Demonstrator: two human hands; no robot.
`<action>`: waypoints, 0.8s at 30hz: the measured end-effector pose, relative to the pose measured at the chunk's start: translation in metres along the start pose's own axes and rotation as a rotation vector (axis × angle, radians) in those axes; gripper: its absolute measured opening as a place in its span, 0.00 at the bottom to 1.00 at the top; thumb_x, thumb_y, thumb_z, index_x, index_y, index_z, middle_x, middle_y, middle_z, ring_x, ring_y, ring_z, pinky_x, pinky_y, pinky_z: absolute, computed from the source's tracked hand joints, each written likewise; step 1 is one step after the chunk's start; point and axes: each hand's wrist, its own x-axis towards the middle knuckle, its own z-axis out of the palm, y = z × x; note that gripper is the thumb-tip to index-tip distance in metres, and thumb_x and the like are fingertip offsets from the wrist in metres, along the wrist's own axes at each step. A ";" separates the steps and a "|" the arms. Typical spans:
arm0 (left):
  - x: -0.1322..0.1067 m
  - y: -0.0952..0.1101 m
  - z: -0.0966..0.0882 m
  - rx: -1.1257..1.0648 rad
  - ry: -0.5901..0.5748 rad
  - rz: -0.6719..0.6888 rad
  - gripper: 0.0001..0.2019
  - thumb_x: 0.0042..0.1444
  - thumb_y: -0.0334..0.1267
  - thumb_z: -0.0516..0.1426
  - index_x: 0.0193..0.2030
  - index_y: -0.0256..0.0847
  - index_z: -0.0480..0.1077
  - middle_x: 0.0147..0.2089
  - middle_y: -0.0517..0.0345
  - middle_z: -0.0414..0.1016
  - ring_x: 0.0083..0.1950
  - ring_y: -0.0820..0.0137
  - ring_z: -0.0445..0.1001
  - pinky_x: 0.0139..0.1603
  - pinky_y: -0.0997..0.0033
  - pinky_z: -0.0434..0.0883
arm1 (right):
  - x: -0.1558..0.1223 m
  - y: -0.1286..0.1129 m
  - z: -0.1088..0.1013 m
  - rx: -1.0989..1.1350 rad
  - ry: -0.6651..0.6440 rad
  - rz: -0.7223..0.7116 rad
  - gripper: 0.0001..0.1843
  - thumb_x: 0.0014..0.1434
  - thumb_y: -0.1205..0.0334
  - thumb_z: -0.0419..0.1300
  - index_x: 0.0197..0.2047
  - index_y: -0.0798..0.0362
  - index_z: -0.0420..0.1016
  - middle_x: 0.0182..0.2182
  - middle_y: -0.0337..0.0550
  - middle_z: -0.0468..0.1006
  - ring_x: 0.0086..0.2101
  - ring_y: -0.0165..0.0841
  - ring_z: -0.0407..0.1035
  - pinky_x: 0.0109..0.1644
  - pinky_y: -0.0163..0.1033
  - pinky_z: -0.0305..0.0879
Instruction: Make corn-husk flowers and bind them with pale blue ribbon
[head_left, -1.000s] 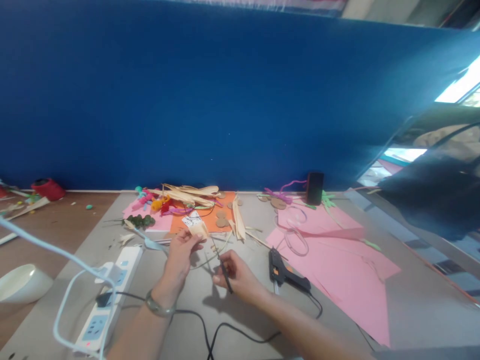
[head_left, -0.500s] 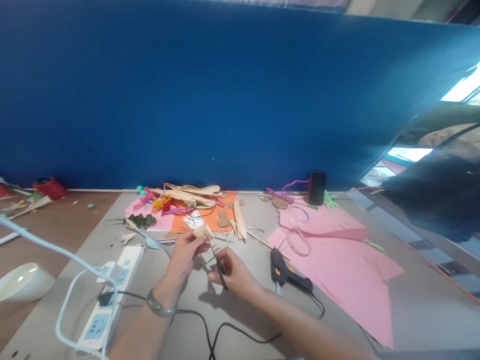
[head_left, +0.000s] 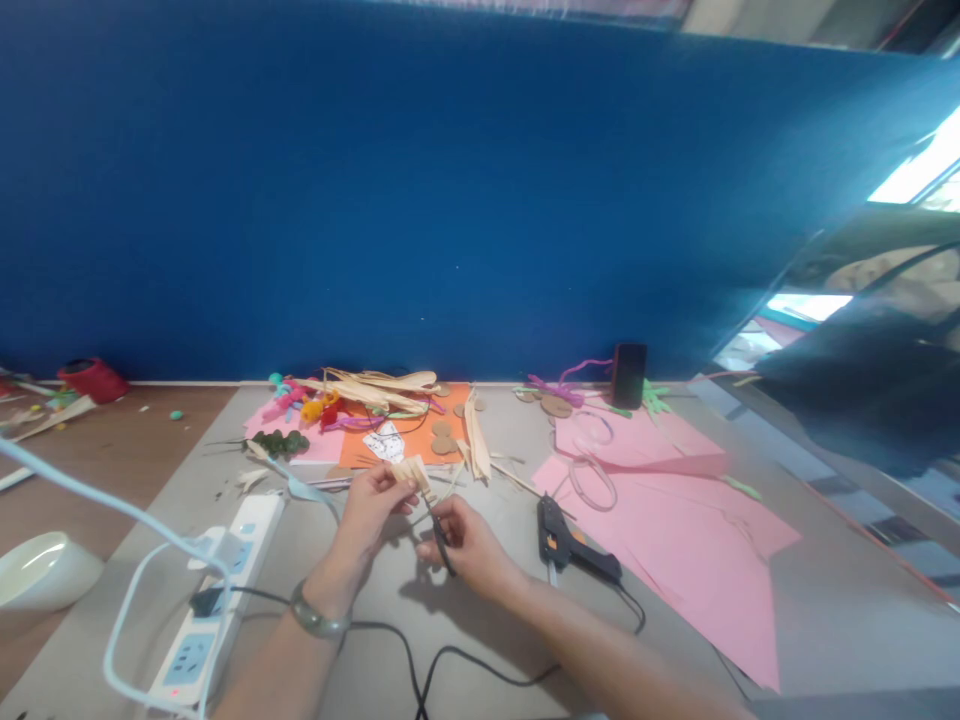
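Note:
My left hand [head_left: 379,505] is closed, pinching a pale strip of dried husk [head_left: 410,470] between thumb and fingers. Black-handled scissors [head_left: 441,540] are in my right hand [head_left: 469,545], whose fingers are wrapped round the handles. Their blades point up and left at the right end of the husk strip; I cannot tell how far apart they are. Just beyond the hands, more dried husk strips [head_left: 379,388] lie across orange paper [head_left: 352,452] with several brown discs [head_left: 442,445]. One husk bundle [head_left: 476,438] stands apart at the paper's right edge.
A black glue gun [head_left: 574,548] lies right of my hands, beside pink paper sheets [head_left: 675,560]. Left are a white power strip [head_left: 191,655], a pale blue cable [head_left: 112,500] and a white bowl [head_left: 49,575]. A black box [head_left: 628,375] stands by the blue partition [head_left: 465,200].
The husk strip has turned slightly in my left hand, and more of its right end now shows by the scissors. The whole view has shifted a little.

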 end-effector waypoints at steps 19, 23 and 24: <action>0.001 -0.002 -0.004 0.093 -0.023 0.012 0.14 0.37 0.42 0.67 0.25 0.35 0.71 0.21 0.55 0.76 0.24 0.72 0.74 0.27 0.76 0.71 | 0.000 -0.003 0.001 0.075 0.020 0.042 0.31 0.34 0.48 0.73 0.33 0.51 0.58 0.18 0.25 0.65 0.19 0.23 0.58 0.23 0.31 0.55; 0.002 -0.003 -0.005 0.094 -0.008 0.006 0.14 0.37 0.42 0.67 0.24 0.35 0.71 0.20 0.55 0.75 0.23 0.72 0.74 0.26 0.76 0.71 | -0.001 -0.004 0.001 0.069 0.033 0.039 0.31 0.34 0.47 0.73 0.32 0.51 0.60 0.17 0.26 0.64 0.18 0.22 0.56 0.22 0.30 0.54; 0.002 -0.002 -0.005 0.093 -0.003 0.003 0.14 0.36 0.42 0.67 0.24 0.35 0.70 0.20 0.55 0.75 0.23 0.72 0.74 0.26 0.75 0.71 | -0.002 -0.004 0.001 0.061 0.038 0.037 0.30 0.34 0.47 0.73 0.31 0.51 0.60 0.17 0.26 0.64 0.18 0.22 0.56 0.22 0.30 0.54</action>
